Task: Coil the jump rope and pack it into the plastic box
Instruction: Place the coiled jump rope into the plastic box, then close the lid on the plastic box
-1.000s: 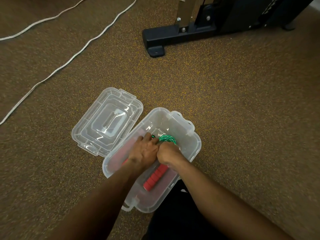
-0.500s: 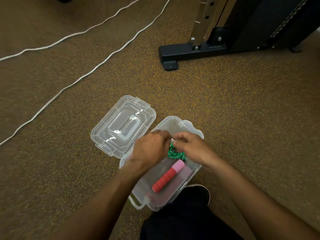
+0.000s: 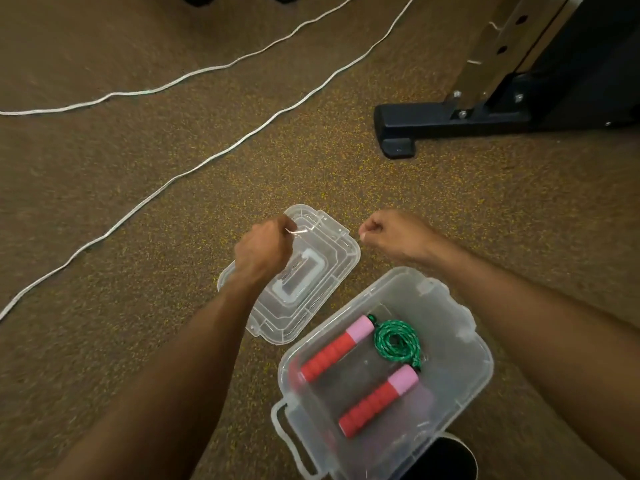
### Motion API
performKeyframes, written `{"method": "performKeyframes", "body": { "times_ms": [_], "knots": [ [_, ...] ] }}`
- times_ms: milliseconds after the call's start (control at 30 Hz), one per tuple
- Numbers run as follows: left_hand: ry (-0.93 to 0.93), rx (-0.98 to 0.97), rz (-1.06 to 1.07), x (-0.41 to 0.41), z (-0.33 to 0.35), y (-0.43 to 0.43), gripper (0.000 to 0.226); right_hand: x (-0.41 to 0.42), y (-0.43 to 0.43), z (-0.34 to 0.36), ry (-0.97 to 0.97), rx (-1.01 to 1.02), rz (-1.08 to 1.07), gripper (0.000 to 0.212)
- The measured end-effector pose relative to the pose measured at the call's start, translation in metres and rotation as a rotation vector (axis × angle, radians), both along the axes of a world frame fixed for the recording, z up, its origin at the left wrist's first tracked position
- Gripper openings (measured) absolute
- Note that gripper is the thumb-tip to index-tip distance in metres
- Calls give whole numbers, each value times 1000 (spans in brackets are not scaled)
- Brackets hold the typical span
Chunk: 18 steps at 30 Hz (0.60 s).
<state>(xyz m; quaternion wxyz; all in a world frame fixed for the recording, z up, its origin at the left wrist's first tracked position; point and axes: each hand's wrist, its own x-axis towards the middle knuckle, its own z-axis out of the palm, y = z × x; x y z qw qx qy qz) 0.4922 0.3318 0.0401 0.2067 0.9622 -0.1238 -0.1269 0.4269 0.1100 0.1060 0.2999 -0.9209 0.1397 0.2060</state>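
Observation:
The clear plastic box (image 3: 484,362) stands open on the floor at the lower right. Inside it lies the jump rope: a green coil (image 3: 396,341) and two red handles with pink ends (image 3: 332,351) (image 3: 377,400), side by side. The clear lid (image 3: 322,271) lies flat on the floor just left of and beyond the box. My left hand (image 3: 263,251) is over the lid's far left corner, fingers curled onto its rim. My right hand (image 3: 388,233) is a closed fist just past the lid's far right corner, apart from it and holding nothing.
Two white cords (image 3: 207,161) run across the speckled brown floor at the left and back. A black machine base with a metal upright (image 3: 433,123) stands at the back right. A dark shoe (image 3: 440,459) sits against the box's near edge.
Both hands have left the box and the rope, which now lies inside. They moved up and left to the lid, the left onto its far corner.

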Motion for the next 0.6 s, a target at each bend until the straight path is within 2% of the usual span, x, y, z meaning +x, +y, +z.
{"method": "performKeyframes", "body": {
  "times_ms": [167, 267, 333, 500, 600],
  "knots": [
    [24, 144, 43, 14, -29, 8, 33, 29, 0, -50, 215, -160, 123, 26],
    [80, 270, 51, 18, -40, 8, 50, 37, 1, -67, 278, -156, 122, 46],
    [128, 327, 50, 18, -44, 6, 56, 42, -2, -80, 312, -128, 107, 50],
    [115, 318, 114, 20, -44, -2, 48, 47, -2, -95, 354, 39, -32, 30],
    [38, 299, 130, 20, -36, -6, 41, 47, 2, -96, 365, 46, -95, 31]
  ]
}}
